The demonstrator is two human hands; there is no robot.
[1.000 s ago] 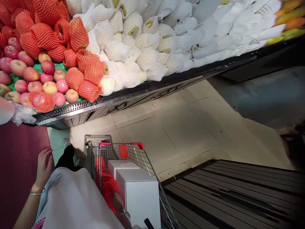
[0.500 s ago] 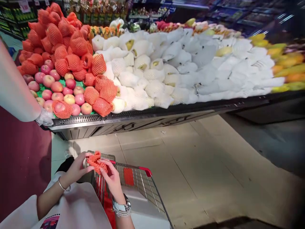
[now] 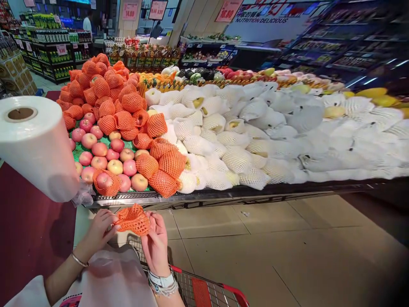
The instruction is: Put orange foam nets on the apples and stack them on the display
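- My left hand (image 3: 97,230) and right hand (image 3: 155,243) both pinch the orange foam net (image 3: 132,219), stretched between them.
- Net sits near, above the cart (image 3: 204,290), before the apples (image 3: 105,160).

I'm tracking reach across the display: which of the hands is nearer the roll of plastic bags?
The left. The left hand sits below and just right of the roll of plastic bags, gripping the orange foam net; the right hand grips the net's far side.
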